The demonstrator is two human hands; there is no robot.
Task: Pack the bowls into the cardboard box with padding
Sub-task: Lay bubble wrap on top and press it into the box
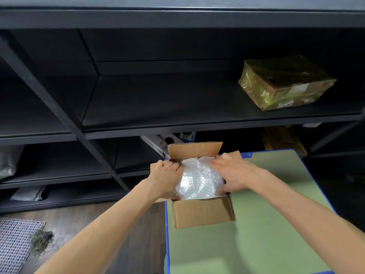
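An open cardboard box (203, 213) stands on the near left corner of a green table top (266, 224), its flaps up. Inside lies a rounded bundle wrapped in clear bubble wrap (199, 182), with white padding paper (203, 158) behind it. No bare bowl shows; whatever the wrap holds is hidden. My left hand (167, 175) reaches into the box's left side, fingers curled round the bundle's edge. My right hand (235, 173) holds the bundle's right side, fingers over the top and thumb low against the wrap.
Dark metal shelving (177, 127) runs behind the table. A taped, plastic-wrapped parcel (284, 84) sits on the shelf at the right. Grey cushions (11, 161) lie on lower left shelves. A woven mat (13, 244) lies on the wooden floor. The table has a blue rim (166, 234).
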